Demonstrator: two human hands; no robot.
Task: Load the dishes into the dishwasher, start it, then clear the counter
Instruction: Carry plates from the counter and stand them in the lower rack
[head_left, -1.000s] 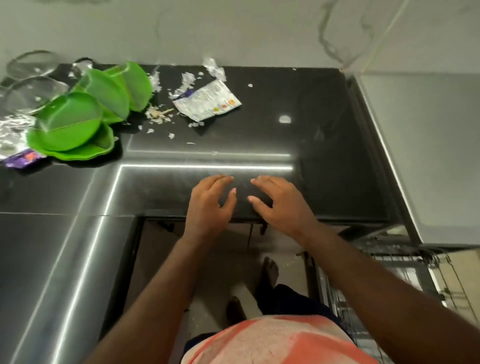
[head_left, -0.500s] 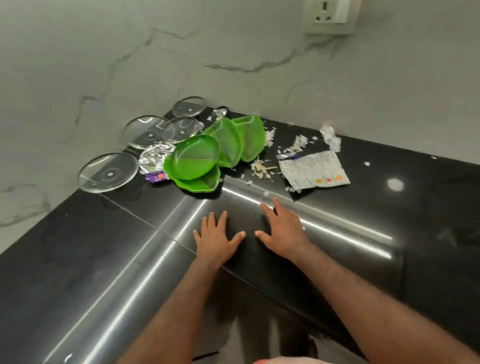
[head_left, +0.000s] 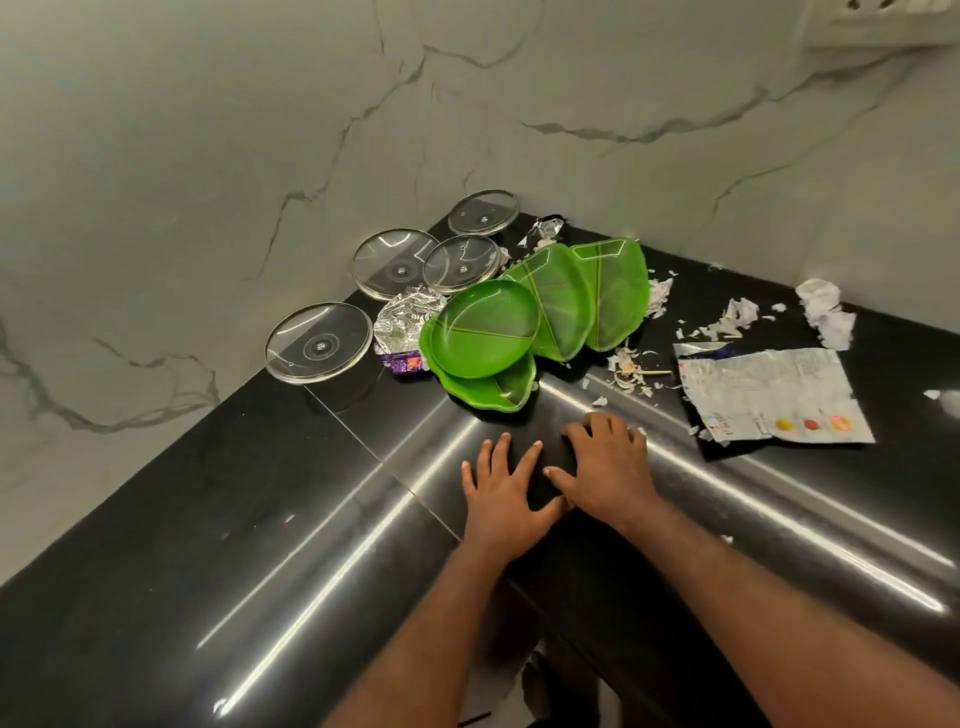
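Observation:
Several green leaf-shaped plates (head_left: 488, 327) lie overlapped in the corner of the black counter (head_left: 208, 545). Behind and left of them sit several round glass lids (head_left: 318, 349). My left hand (head_left: 506, 499) lies flat on the counter with fingers spread, a short way in front of the plates. My right hand (head_left: 608, 462) rests beside it, fingers bent at the knuckles with tips on the counter. Neither hand holds anything. The dishwasher is out of view.
A torn silver wrapper (head_left: 774, 395) lies to the right, with paper scraps (head_left: 826, 312) and crumbs (head_left: 628, 366) around it. Crumpled foil (head_left: 405, 322) and a purple wrapper (head_left: 405, 361) sit beside the plates. Marble walls (head_left: 208, 130) close the corner.
The view has swung up from the counter edge and dishwasher rack to the corner. Both hands have slid forward over the counter toward the green plates; the right hand's fingers have bent.

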